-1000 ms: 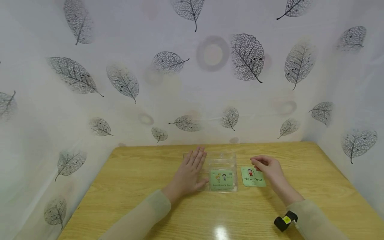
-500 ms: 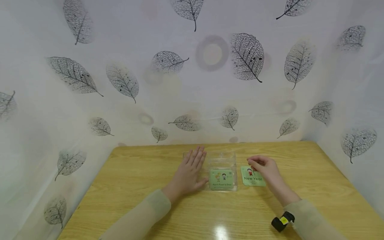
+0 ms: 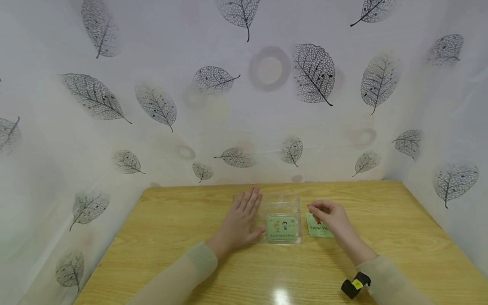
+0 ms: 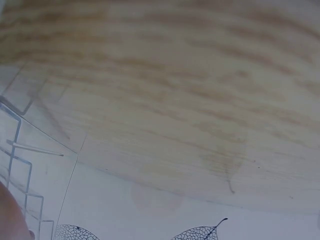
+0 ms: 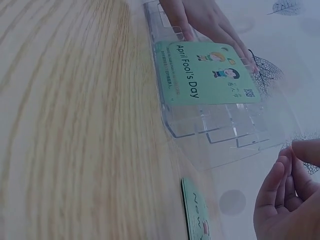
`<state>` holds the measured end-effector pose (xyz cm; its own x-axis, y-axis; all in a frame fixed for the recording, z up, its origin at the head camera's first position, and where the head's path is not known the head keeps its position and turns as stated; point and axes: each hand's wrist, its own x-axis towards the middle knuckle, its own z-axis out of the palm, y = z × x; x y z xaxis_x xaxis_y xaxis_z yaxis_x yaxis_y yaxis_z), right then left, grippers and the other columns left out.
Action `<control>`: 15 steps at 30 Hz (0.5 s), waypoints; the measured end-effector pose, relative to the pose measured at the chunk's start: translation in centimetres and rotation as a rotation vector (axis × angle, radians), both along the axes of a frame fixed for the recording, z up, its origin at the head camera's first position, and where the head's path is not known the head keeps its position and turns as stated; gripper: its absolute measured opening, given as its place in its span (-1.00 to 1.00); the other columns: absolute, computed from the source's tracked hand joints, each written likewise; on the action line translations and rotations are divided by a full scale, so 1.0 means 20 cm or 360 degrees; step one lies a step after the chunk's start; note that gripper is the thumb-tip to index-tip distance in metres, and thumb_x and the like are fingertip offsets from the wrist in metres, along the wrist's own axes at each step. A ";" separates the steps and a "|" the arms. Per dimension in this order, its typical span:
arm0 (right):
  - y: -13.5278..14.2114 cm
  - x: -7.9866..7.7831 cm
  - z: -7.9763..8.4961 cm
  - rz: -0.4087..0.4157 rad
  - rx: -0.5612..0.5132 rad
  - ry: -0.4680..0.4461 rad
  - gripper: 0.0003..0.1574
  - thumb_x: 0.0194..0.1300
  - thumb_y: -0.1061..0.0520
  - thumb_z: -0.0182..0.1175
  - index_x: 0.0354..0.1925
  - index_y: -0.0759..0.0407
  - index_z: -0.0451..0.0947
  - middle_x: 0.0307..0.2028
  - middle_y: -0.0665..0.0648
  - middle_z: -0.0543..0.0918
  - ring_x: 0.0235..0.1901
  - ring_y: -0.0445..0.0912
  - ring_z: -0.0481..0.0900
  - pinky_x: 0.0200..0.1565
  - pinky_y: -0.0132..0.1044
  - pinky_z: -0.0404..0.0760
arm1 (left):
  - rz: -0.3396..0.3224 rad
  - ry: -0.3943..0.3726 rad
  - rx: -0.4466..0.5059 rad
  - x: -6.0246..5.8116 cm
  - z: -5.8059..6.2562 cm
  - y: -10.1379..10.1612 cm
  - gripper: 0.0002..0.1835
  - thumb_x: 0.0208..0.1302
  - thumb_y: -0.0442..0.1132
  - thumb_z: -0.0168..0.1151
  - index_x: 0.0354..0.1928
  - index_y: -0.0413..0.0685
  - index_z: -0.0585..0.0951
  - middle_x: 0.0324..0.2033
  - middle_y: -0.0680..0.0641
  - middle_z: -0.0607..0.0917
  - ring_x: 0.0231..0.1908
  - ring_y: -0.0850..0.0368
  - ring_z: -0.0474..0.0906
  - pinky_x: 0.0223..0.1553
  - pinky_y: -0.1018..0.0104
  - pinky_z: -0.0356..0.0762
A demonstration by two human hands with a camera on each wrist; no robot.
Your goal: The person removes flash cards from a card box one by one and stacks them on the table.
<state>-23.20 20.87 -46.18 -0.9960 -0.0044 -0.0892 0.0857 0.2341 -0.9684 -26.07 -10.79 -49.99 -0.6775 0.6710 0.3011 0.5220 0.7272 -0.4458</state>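
Note:
My left hand (image 3: 238, 222) lies flat, fingers straight, over the left part of a clear plastic stepped card rack (image 3: 282, 208). A fingertip (image 4: 9, 220) shows at the corner of the left wrist view, near the clear steps. In the rack's front tier stands a green "April Fool's Day" card (image 5: 202, 75). A green "New Year" card (image 3: 317, 231) lies on the table right of the rack. Over this card hovers my right hand (image 3: 335, 220), its fingers curled and thumb tip meeting them. Nothing shows between those fingertips, and the hand hides part of the card.
The wooden table (image 3: 244, 279) ends at the back against a white curtain (image 3: 171, 51) printed with leaves, which also closes off both sides. A black device with a yellow mark (image 3: 356, 284) is strapped at my right wrist.
My right hand has drifted left over the "New Year" card and now covers more of it. The left hand, the rack and both cards have stayed put.

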 end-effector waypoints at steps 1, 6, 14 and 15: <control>-0.01 0.00 0.00 0.0004 -0.0012 -0.0003 -0.55 0.55 0.13 0.26 0.19 0.46 0.59 -0.30 -0.15 0.70 -0.31 -0.24 0.61 -0.22 -0.35 0.69 | -0.0001 -0.0003 0.0004 0.00 0.00 0.00 0.13 0.49 0.52 -0.24 0.70 -0.26 -0.12 0.71 -0.25 0.03 0.72 -0.16 -0.12 0.73 -0.01 -0.14; -0.02 0.01 -0.01 0.0031 -0.0026 0.0011 -0.57 0.55 0.16 0.26 0.17 0.48 0.58 -0.28 -0.16 0.70 -0.28 -0.23 0.63 -0.18 -0.37 0.70 | -0.0001 -0.0013 0.0010 0.00 0.00 0.00 0.13 0.49 0.51 -0.24 0.70 -0.27 -0.13 0.71 -0.25 0.02 0.72 -0.16 -0.13 0.73 -0.01 -0.16; -0.05 0.01 -0.02 0.0043 -0.0029 0.0018 -0.60 0.54 0.19 0.26 0.15 0.49 0.59 -0.26 -0.13 0.71 -0.26 -0.26 0.63 -0.13 -0.39 0.73 | 0.0008 0.0001 -0.0009 0.00 0.00 0.00 0.12 0.49 0.51 -0.23 0.70 -0.26 -0.07 0.71 -0.25 0.02 0.72 -0.15 -0.11 0.71 0.00 -0.01; -0.05 0.01 -0.02 0.0044 -0.0020 0.0021 -0.61 0.54 0.18 0.26 0.14 0.48 0.60 -0.25 -0.13 0.71 -0.26 -0.27 0.63 -0.13 -0.39 0.73 | 0.0009 0.0007 -0.0015 0.00 0.00 0.00 0.12 0.49 0.52 -0.23 0.70 -0.26 -0.06 0.71 -0.25 0.03 0.72 -0.15 -0.11 0.70 0.00 -0.01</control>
